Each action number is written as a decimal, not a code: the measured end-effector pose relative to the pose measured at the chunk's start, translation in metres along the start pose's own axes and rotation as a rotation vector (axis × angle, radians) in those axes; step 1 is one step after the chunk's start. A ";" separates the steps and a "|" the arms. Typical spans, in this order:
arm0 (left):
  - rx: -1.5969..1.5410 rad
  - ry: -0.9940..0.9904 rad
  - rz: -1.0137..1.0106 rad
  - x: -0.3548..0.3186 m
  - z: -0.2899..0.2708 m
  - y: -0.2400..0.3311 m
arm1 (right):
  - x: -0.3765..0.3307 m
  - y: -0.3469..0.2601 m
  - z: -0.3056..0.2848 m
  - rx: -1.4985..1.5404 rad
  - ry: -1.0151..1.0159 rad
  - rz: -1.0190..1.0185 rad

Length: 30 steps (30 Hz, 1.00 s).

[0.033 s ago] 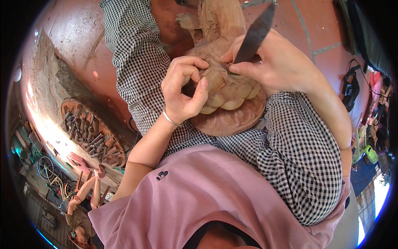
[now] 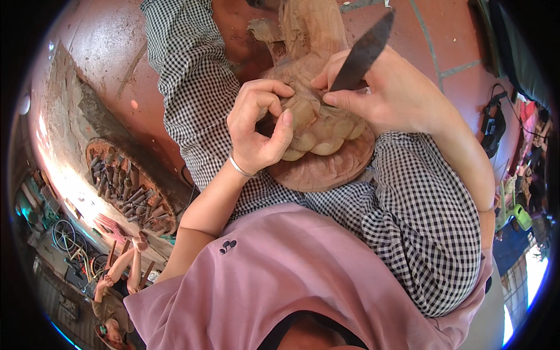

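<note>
Wooden carving (image 2: pixel 318 131) resting on lap, across checkered trousers (image 2: pixel 420 221). Left hand (image 2: pixel 259 125) curled against carving's left side, thumb pressed to wood. Right hand (image 2: pixel 396 93) closed around dark blade (image 2: pixel 363 53), tip at carving's top. Round basket of chisels (image 2: pixel 125 189) on red tiled floor (image 2: pixel 111 70), well left. Open floor beyond carving.

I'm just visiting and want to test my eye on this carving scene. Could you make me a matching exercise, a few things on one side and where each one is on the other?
Things:
1. dark blade
2. wooden carving
3. round tray of chisels
4. silver bangle

Places:
A. on the floor to the person's left
B. on the left wrist
C. resting on the checked lap
D. pinched in the right hand

Pairs: 1-D, 2-C, 3-A, 4-B
</note>
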State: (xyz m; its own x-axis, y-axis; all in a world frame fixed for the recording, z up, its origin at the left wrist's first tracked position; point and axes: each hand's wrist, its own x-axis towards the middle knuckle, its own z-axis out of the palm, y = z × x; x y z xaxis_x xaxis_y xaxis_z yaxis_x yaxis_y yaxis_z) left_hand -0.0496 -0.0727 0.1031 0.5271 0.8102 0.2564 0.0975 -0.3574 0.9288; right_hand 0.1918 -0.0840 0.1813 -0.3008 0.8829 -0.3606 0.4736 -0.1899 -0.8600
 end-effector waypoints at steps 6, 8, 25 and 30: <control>-0.017 0.010 0.009 -0.002 0.000 -0.002 | 0.004 0.006 -0.005 -0.050 -0.045 -0.157; -0.010 0.008 0.016 -0.002 0.000 -0.003 | 0.004 0.009 -0.008 -0.050 -0.120 -0.165; -0.005 0.013 -0.036 -0.005 0.000 -0.004 | 0.024 0.012 -0.014 -0.152 -0.158 -0.419; 0.003 -0.002 -0.025 -0.004 0.000 -0.006 | 0.022 0.018 -0.015 0.041 -0.241 -0.276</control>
State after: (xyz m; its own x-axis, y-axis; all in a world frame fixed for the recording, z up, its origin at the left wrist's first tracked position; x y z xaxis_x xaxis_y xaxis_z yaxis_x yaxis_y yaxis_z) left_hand -0.0522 -0.0736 0.0966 0.5259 0.8181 0.2326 0.1131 -0.3383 0.9342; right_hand 0.2060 -0.0614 0.1630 -0.6013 0.7778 -0.1831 0.3150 0.0202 -0.9489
